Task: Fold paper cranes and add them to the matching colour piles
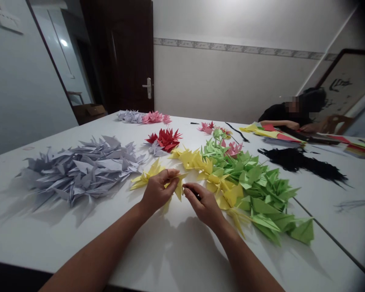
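Single head-worn camera, looking from just above and behind the person's bare left hand (158,192) and right hand (203,205), facing forward and down across the long white bench (33,235) toward the cream far wall (231,81).

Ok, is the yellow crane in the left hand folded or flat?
Folded: the yellow paper crane shows sharp creased points at the left hand.

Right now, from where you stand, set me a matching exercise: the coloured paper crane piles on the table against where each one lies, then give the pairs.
Piles:
1 grey paper cranes
2 red paper cranes
3 green paper cranes
4 pink paper cranes

Places:
A right of the right hand
B far end of the table, towards the door
C left of the left hand
D beyond the hands, mid-table

Pairs: 1-C, 2-D, 3-A, 4-B
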`<state>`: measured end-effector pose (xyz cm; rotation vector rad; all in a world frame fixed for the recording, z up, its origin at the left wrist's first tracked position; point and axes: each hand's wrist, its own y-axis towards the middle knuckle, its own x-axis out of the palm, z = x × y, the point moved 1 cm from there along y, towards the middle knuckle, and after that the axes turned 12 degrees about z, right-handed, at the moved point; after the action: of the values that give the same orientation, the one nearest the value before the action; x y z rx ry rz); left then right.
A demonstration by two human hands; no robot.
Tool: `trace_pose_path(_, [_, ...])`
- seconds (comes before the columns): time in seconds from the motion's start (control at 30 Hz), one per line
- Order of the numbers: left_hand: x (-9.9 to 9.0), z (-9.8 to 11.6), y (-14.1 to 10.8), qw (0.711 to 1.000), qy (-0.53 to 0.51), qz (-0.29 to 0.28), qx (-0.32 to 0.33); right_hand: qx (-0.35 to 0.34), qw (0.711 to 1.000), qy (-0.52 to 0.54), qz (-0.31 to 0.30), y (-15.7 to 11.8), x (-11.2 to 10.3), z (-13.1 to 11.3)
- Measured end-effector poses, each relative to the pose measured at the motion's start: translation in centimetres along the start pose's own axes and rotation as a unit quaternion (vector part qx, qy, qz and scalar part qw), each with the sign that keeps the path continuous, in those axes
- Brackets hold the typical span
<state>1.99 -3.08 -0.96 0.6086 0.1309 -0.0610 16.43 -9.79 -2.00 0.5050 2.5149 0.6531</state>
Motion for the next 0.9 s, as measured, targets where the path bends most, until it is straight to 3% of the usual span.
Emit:
trace_pose_path(0.5, [-0.31,0.2,-0.06,0.998,0.044,-0.021,0.039,-0.036,0.997,-0.061,-0.011,-0.08,0.47,0.62])
trace_pose_path(0.9, [-0.29,-0.14,0.09,0.998,0.043,-0.037,0.03,-0.027,0.995,-0.085,-0.038,-0.05,0.54,0.28])
